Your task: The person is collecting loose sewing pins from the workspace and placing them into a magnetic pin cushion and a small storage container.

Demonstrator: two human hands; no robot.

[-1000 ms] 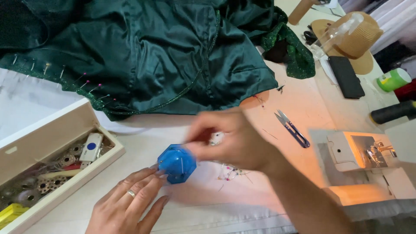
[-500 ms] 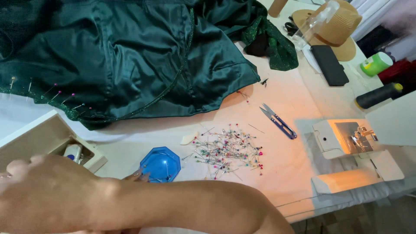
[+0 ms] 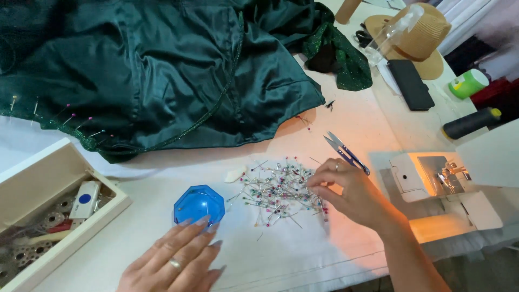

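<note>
Head view: right hand (image 3: 351, 192) pinches at the scattered pile of coloured-headed pins (image 3: 278, 190), most uncollected, while left hand (image 3: 175, 257), fingers spread, touches the blue octagonal plastic pin box (image 3: 199, 204).

Green fabric (image 3: 162, 70): cut off at top and left edges. Wooden box (image 3: 48, 178): runs past left and bottom edges; contents partly in shadow, small parts indistinct. Left hand (image 3: 175, 259): wrist out of frame below. Pin pile (image 3: 278, 192): single pins too small to separate. Sewing machine (image 3: 443, 189): glare washes out needle area
</note>
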